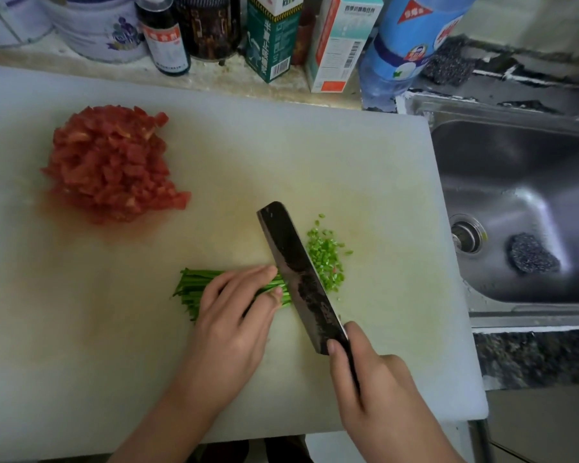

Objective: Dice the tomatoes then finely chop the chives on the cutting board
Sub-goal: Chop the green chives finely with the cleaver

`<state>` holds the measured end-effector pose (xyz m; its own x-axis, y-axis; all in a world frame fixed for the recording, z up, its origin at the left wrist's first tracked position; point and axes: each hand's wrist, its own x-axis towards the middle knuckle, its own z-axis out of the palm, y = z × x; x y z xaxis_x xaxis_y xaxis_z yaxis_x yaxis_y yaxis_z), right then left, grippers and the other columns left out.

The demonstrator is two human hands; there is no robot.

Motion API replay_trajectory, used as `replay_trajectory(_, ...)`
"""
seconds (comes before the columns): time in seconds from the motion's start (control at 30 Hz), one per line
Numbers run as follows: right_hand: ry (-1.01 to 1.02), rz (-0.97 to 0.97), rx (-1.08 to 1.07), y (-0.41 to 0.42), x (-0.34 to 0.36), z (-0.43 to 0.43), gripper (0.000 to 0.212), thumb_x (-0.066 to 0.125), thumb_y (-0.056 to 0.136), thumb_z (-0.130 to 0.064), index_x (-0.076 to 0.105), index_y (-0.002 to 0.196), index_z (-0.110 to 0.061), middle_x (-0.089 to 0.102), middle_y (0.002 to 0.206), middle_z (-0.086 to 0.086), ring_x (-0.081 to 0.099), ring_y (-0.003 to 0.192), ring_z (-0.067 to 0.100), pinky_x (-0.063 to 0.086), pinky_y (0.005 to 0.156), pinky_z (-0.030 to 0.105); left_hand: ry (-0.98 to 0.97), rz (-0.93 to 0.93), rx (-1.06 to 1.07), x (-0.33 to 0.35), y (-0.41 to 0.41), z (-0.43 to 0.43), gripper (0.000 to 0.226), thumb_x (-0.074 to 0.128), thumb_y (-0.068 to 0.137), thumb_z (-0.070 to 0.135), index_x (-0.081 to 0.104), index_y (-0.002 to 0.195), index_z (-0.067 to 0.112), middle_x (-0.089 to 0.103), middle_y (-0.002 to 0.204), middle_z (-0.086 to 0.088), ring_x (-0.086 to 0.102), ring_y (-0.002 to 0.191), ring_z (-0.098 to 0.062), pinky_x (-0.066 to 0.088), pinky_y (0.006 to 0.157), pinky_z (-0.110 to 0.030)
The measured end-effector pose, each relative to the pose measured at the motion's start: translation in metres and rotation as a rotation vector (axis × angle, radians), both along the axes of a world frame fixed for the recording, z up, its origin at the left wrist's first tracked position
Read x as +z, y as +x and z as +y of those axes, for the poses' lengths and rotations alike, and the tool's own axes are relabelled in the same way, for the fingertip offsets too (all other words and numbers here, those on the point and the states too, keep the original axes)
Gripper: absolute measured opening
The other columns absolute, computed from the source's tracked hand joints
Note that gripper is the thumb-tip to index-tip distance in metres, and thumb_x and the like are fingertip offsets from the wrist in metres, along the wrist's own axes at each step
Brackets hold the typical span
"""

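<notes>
Matt white plastic cutting board [365, 155]; dark, mottled metal knife [298, 272]; glossy steel sink [515, 182]; speckled stone tabletop [532, 359].

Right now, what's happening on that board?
A person is chopping chives. The left hand holds the chive bundle down on the cutting board, while the right hand grips a dark cleaver whose blade meets the bundle's cut end. A small pile of chopped chives lies just right of the blade. The tomatoes are already done: a heap of diced tomato sits at the board's far left.
</notes>
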<state>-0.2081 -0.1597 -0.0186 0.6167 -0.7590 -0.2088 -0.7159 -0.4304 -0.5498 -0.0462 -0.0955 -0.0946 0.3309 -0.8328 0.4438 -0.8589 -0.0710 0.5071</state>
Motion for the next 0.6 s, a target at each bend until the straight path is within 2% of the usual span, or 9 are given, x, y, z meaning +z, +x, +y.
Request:
replay_trajectory(0.1,-0.031,0.124,0.008,0.007,0.000,0.006,0.040,0.012,0.078,-0.060,0.027,0.102,-0.032,0.025,0.045,-0.004,0.046,0.052,0.028,0.032,0.048,0.035,0.018,-0.019,0.012,0.000,0.001,0.001,0.012,0.064,0.091,0.003,0.070,0.082,-0.002,0.068,0.109,-0.017,0.064,0.105,-0.028,0.048,0.093,-0.047)
replay_trajectory(0.13,-0.058,0.179,0.022,0.008,-0.001,0.006,0.037,0.018,0.081,-0.055,0.032,0.101,-0.027,0.022,0.045,-0.004,0.046,0.045,0.027,0.030,0.042,0.033,0.025,-0.025,0.017,0.000,0.000,0.001,0.011,0.065,0.090,0.003,0.070,0.081,-0.001,0.068,0.107,-0.017,0.065,0.104,-0.028,0.047,0.093,-0.046)
replay_trajectory(0.2,-0.087,0.249,0.009,0.013,0.005,0.008,0.024,0.033,0.083,-0.040,0.042,0.093,-0.019,0.017,0.041,-0.003,0.040,0.028,0.022,0.017,0.032,0.028,0.032,-0.018,0.016,0.001,0.000,0.001,0.012,0.064,0.091,0.003,0.070,0.082,-0.001,0.068,0.105,-0.015,0.066,0.101,-0.029,0.048,0.093,-0.046)
replay_trajectory(0.27,-0.172,0.329,0.016,0.018,0.005,0.012,0.019,0.037,0.080,-0.035,0.043,0.088,-0.018,0.023,0.031,0.004,0.036,0.022,0.021,0.009,0.035,0.026,0.033,0.002,0.020,0.003,0.000,0.000,0.012,0.063,0.091,0.003,0.071,0.083,0.000,0.069,0.103,-0.014,0.067,0.100,-0.029,0.048,0.093,-0.046)
replay_trajectory(0.33,-0.253,0.390,0.021,0.020,0.004,0.015,0.019,0.037,0.077,-0.034,0.043,0.086,-0.018,0.025,0.029,0.005,0.035,0.020,0.021,0.008,0.037,0.027,0.027,0.019,0.022,0.003,0.000,-0.001,0.009,0.064,0.089,0.001,0.071,0.083,0.000,0.070,0.102,-0.013,0.067,0.099,-0.029,0.048,0.092,-0.046)
replay_trajectory(0.43,-0.326,0.389,0.018,0.024,0.000,0.018,0.017,0.037,0.078,-0.033,0.042,0.085,-0.018,0.021,0.031,0.004,0.034,0.021,0.022,0.007,0.038,0.027,0.018,0.024,0.026,0.003,-0.001,-0.001,0.007,0.066,0.086,-0.002,0.071,0.083,0.000,0.070,0.102,-0.014,0.066,0.100,-0.028,0.049,0.091,-0.047)
replay_trajectory(0.6,-0.311,0.354,0.018,0.036,-0.002,0.012,0.013,0.037,0.081,-0.032,0.041,0.083,-0.020,0.035,0.029,0.001,0.037,0.022,0.020,-0.002,0.038,0.029,0.039,0.025,0.024,0.001,-0.001,0.000,0.008,0.065,0.087,-0.001,0.073,0.085,0.002,0.070,0.104,-0.012,0.066,0.103,-0.026,0.047,0.093,-0.046)
